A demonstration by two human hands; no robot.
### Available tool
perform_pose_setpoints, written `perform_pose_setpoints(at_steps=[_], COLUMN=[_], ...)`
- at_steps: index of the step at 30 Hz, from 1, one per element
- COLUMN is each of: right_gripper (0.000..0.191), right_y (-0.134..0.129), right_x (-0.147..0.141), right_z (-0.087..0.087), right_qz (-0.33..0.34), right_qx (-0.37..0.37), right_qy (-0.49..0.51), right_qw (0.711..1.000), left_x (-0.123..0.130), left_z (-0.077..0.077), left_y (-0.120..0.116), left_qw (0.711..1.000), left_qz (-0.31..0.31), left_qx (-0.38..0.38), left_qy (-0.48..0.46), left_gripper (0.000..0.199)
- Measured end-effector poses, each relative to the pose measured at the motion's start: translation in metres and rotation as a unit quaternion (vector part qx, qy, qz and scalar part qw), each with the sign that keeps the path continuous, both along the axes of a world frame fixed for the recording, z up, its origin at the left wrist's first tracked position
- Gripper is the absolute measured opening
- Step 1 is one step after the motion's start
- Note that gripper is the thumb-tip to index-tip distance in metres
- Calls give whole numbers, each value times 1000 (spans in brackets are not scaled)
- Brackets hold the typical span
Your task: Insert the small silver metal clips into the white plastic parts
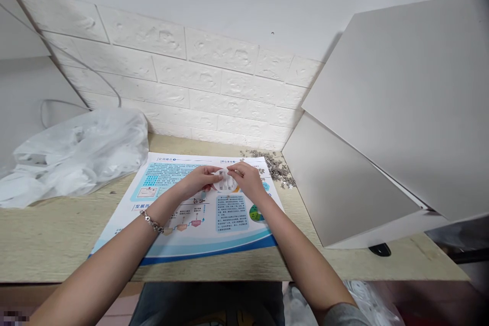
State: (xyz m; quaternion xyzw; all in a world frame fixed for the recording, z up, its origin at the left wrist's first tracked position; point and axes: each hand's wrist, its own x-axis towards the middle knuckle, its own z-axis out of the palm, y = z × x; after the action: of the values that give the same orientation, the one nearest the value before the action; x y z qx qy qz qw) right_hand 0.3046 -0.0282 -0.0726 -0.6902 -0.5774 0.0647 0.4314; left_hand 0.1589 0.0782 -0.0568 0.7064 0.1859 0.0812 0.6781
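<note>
Both hands meet over the middle of a large blue-and-white printed paper poster (183,224) spread flat on the pale wooden tabletop (49,244). Between them sits a small round white plastic part (224,181), seemingly ribbed on top, though it is too small to make out in detail. The left hand (198,181), with a beaded metal bracelet (152,222) on its wrist, closes its grip on the part's left edge, fingertips curled in against it. The right hand (248,179) pinches the part from the right and from above, its fingers bent over the top rim. So the part lies directly between the two grips, touched by both, just above the poster's surface; whether it rests on the paper or is lifted slightly cannot be told.

Beyond the right hand, near the wall, lies a scatter of small grey metal pieces (277,167). A crumpled clear plastic bag (80,155) sits well apart at the left. A tilted white board panel (362,163) stands on the right.
</note>
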Motion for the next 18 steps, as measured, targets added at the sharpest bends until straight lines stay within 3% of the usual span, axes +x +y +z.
perform_pose_setpoints(at_steps=[6,18], right_gripper=[17,20], right_y=[0,-3], right_x=[-1,-1], right_z=[-3,-3], right_qz=[18,22], right_qx=[17,-49], right_qy=[-27,-43], right_qw=[999,998], left_x=[0,-1], left_z=[1,1], left_y=[1,-1], left_qw=[1000,1000], left_qz=[5,14], left_qx=[-20,-9], left_qy=[8,15], left_gripper=[31,29])
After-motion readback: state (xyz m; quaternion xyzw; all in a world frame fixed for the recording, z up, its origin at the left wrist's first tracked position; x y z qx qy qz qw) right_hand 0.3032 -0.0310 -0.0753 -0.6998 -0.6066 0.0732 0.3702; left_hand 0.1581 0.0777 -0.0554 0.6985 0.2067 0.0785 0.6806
